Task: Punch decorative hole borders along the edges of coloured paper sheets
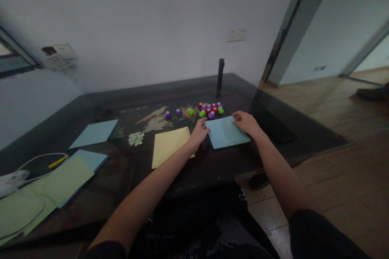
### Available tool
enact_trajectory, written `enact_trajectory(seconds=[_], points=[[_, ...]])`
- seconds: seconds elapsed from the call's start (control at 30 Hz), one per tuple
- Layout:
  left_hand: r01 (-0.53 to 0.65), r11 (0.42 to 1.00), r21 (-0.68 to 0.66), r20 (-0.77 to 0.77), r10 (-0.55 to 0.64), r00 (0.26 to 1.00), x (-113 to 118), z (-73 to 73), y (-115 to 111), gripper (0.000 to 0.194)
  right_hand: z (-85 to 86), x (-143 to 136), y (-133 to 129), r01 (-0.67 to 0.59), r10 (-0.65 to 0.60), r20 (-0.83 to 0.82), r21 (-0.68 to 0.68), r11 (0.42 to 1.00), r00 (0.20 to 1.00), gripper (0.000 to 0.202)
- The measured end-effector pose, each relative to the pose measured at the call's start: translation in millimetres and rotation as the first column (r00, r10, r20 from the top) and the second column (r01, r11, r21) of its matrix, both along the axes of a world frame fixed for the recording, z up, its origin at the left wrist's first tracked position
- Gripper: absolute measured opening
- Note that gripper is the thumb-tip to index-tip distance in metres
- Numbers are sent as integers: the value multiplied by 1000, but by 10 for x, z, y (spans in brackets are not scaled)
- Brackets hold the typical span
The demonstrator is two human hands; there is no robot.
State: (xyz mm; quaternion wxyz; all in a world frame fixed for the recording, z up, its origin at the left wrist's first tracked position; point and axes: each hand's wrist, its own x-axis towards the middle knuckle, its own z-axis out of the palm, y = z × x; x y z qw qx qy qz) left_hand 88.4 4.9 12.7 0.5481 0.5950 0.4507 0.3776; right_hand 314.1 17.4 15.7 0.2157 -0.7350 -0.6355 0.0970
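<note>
A light blue sheet of paper (227, 132) with punched holes along its near edge lies on the dark table in front of me. My left hand (199, 132) pinches its left far corner, and my right hand (244, 122) grips its right far corner between thumb and fingers. Just left of it lies a yellow sheet of paper (167, 145), partly covered by my left forearm. Beyond the blue sheet sits a cluster of small purple, red and green toys with eye-like tops (212, 110). A few more of these stand apart to the left.
A black upright cylinder (220, 77) stands near the back edge. Leftward are a small pile of pale pieces (135, 138), another blue sheet (95, 133), green sheets (69, 178), a yellow pen-like item (57, 161) and a white cable. A dark flat object (273, 126) lies at right.
</note>
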Motion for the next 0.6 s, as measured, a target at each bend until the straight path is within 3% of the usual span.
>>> enact_trajectory(seconds=[0.17, 0.4, 0.5, 0.6], points=[[18, 999, 50, -110, -12, 994, -4, 10, -8, 62, 8, 5, 1, -5, 5, -6, 1, 1000, 1000, 33], [39, 996, 75, -88, -32, 996, -5, -14, 22, 61, 29, 13, -20, -5, 5, 6, -5, 1000, 1000, 29], [2, 988, 153, -171, 24, 985, -74, 60, 49, 59, 66, 16, -36, 10, -12, 31, 49, 999, 999, 27], [18, 971, 239, -227, 38, 973, -306, 215, 90, 49, 162, -61, -60, -48, 42, 47, 154, 987, 998, 26]])
